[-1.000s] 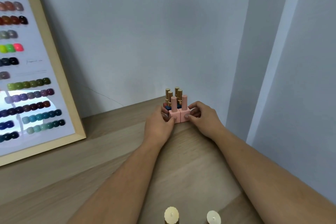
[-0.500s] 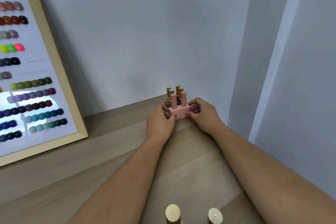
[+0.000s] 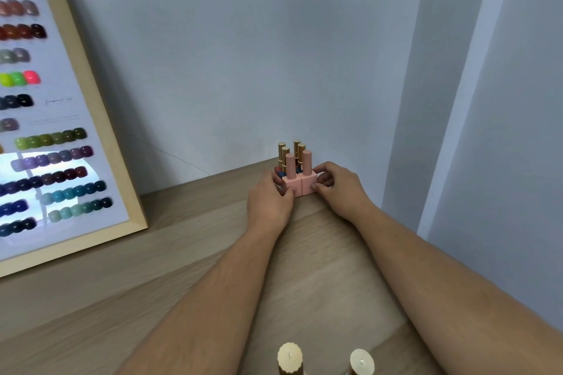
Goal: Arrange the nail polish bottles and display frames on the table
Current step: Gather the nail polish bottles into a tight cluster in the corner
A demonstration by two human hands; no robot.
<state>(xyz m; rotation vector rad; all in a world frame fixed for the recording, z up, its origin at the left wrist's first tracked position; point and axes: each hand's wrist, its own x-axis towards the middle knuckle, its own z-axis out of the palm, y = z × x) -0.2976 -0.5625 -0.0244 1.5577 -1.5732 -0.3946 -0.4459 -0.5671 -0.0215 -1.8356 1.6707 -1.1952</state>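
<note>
At the far right corner of the worktop [image 3: 182, 253], the left hand [image 3: 269, 204] and right hand [image 3: 338, 189] pinch the pink nail polish bottles [image 3: 292, 185] from either side, probably squaring the cluster tight.

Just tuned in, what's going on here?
A person works at the back edge of the table, by the wall. The left hand and right hand each pinch one of the two pink bottles in front; gold-capped bottles stand close behind. A display frame leans at left.
</note>
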